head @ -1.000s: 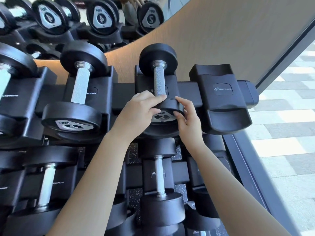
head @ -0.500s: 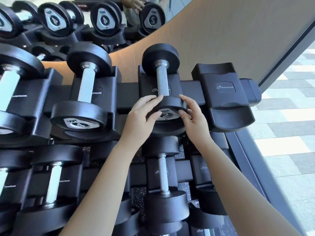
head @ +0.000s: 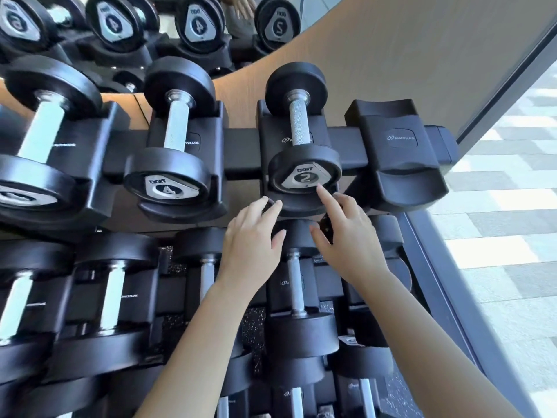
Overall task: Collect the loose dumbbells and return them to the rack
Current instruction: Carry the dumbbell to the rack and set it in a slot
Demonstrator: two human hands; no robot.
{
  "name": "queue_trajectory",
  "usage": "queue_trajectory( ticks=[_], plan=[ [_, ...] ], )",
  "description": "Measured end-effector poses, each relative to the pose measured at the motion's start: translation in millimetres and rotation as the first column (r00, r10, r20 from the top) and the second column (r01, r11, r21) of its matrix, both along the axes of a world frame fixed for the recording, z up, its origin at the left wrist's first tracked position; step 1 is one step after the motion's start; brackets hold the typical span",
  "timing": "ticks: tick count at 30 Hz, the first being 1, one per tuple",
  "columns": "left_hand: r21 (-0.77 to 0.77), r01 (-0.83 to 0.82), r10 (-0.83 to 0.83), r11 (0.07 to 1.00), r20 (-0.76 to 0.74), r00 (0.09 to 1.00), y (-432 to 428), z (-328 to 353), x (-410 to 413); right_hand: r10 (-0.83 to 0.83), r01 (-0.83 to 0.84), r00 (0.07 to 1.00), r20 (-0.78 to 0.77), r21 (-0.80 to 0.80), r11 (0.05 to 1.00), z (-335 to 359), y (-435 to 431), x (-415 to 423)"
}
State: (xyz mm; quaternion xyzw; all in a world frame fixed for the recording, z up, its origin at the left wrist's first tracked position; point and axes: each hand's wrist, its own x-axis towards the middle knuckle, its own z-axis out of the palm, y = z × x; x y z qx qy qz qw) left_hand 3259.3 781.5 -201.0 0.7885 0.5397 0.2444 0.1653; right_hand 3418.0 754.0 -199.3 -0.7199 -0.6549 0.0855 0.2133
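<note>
Half a second ago both my hands cupped the near end of the 2 dumbbell (head: 304,173); now they have let go and dropped just below it. My left hand (head: 253,239) is spread and relaxed, holding nothing, fingertips near the lower lip of the cradle (head: 301,208). My right hand (head: 349,236) is equally loose, forefinger stretched up to the numbered end; contact uncertain. The dumbbell sits seated on the top row of the rack (head: 241,152), between the 4 dumbbell (head: 174,140) and an unfilled cradle (head: 401,152). Judgement: this one is returned; its partner probably remains out.
</note>
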Motion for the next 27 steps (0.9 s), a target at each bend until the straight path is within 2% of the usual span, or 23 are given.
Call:
queue_trajectory(
  ticks=[6, 18, 24, 27],
  plan=[
    [0.076, -0.019, 0.029, 0.997, -0.123, 0.992, -34.8, -10.0, -16.2, -0.001, 0.004, 0.99, 0.139, -0.021, 1.0, -4.6, -32.3, -21.8],
    [0.078, -0.123, 0.136, 0.989, -0.184, 0.973, -120.5, -13.1, 6.4, 0.084, -0.089, 0.991, 0.108, 0.04, 0.995, -6.4, -108.0, -7.2],
    [0.11, -0.286, 0.301, 0.952, -0.155, 0.941, -171.8, -9.8, 34.2, 0.236, -0.24, 0.968, 0.085, 0.035, 0.97, -8.2, -141.5, 10.4],
    [0.084, -0.347, 0.356, 0.934, -0.188, 0.915, -200.0, -12.6, 38.4, 0.316, -0.316, 0.945, 0.08, -0.005, 0.949, -11.6, -156.7, 17.6]
  ],
)
